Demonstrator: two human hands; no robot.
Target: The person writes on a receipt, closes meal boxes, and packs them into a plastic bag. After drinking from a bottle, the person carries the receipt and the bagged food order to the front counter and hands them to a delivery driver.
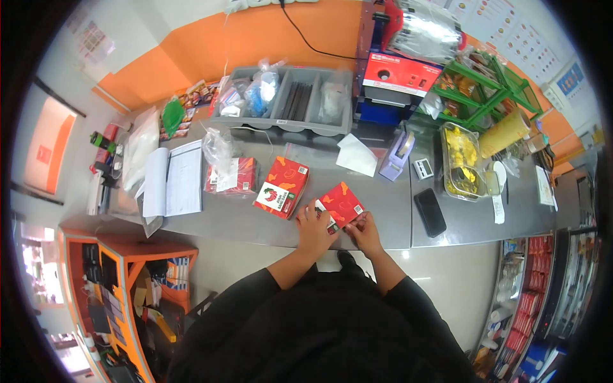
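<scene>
Centre: red box (343, 203). Left hand (314, 231) lies on it, fingers spread, grip unclear; right hand (366, 236) pinches its corner. Upper centre: grey tray (300, 126) holds bags (265, 96), dark sticks (299, 101). Right: tub (447, 169) of yellow pieces (464, 152).

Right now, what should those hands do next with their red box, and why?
Perhaps press the near edge of the red box with the right hand: it touches there, and the left hand lies over the left side, likely steadying it.
</scene>
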